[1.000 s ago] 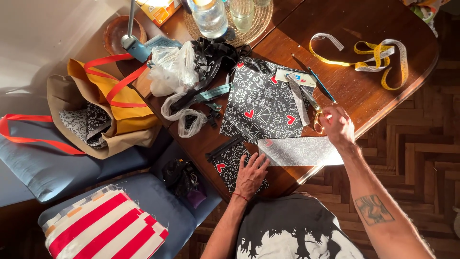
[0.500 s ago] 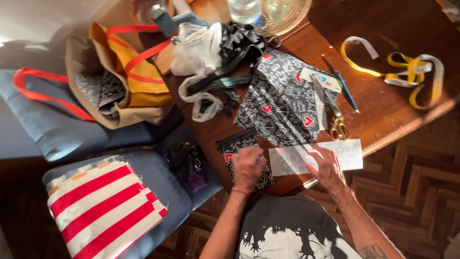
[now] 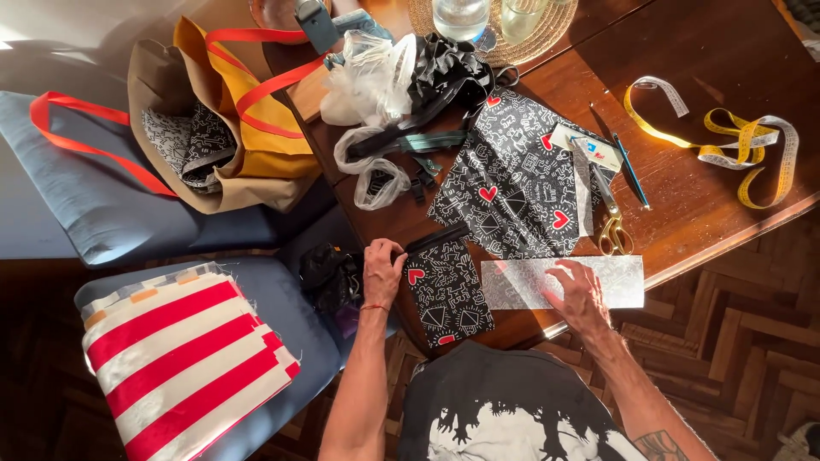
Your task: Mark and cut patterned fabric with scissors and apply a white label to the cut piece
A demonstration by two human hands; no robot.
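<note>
printed pouch (image 3: 446, 294) is pinched at its top corner by left hand (image 3: 383, 271); pale strip (image 3: 559, 283) is pressed flat under open right hand (image 3: 582, 294).

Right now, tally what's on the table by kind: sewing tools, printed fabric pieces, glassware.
Sewing tools: 3 (scissors, tape measure, pen)
Printed fabric pieces: 2 (large piece, small piece under left hand)
Glassware: 2 (bottle, glass)
Total: 7

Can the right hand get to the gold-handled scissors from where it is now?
Probably yes. The right hand lies flat on the pale translucent rectangular sheet, and the gold-handled scissors lie uncovered on the brown wooden table just beyond that sheet, nothing between.
</note>
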